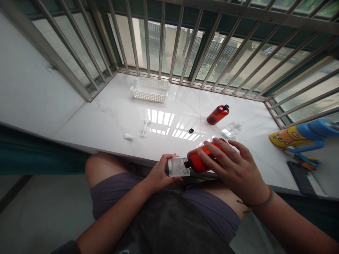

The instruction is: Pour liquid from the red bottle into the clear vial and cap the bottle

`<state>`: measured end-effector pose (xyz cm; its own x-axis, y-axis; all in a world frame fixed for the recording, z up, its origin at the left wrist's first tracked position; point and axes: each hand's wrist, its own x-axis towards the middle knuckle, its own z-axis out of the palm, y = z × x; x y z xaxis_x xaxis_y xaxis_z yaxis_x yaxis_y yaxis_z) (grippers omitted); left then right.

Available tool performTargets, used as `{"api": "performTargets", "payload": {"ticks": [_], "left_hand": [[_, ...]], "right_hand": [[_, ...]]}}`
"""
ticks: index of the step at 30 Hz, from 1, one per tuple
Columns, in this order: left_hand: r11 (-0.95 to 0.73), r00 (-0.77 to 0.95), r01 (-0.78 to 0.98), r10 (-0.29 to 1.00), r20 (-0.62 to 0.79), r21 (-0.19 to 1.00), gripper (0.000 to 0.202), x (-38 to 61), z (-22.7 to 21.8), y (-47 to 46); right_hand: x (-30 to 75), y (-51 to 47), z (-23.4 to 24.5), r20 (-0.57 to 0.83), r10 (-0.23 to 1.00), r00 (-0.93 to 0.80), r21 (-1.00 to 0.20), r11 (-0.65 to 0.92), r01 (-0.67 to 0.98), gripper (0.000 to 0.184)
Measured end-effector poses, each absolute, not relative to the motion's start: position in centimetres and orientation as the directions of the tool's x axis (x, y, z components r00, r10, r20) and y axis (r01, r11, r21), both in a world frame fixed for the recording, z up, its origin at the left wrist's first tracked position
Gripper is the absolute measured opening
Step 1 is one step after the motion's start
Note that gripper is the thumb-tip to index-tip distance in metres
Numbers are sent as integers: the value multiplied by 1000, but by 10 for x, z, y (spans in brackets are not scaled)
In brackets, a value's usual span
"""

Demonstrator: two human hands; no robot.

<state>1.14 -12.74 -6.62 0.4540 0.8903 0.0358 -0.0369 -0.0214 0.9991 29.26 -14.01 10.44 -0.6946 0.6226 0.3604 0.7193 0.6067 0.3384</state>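
Note:
In my left hand (161, 173) is a small clear square tray (179, 167), held by its side with fingers and thumb. Some liquid or dark specks show inside it, too small to tell apart. My right hand (233, 162) wraps round a reddish-amber bottle (197, 160) with a black neck. The bottle is tipped on its side, its mouth over the right edge of the tray. On the counter beyond lies a small black cap (191, 131). A second amber bottle (218, 114) with a black top stands farther back.
Clear plastic pieces (231, 129) lie right of the cap. A white basket (150, 90) sits near the barred window, and small white pieces (129, 136) lie to the left. At right are a blue-and-yellow flask (299, 133) and a dark phone (301, 178) on the white counter (111, 120).

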Motion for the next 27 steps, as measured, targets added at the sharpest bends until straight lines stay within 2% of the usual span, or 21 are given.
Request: {"api": "performTargets", "payload": {"ticks": [17,27], "left_hand": [[-55,455,-74,886,83,996,83,14,-76,-129],[-60,464,-87,881,93,994,82,14,-74,-129]], "right_hand": [[290,-139,105,368,596,-714,340,629,700,46],[290,-139,104,352,620,-701,330,618,713,53]]}}
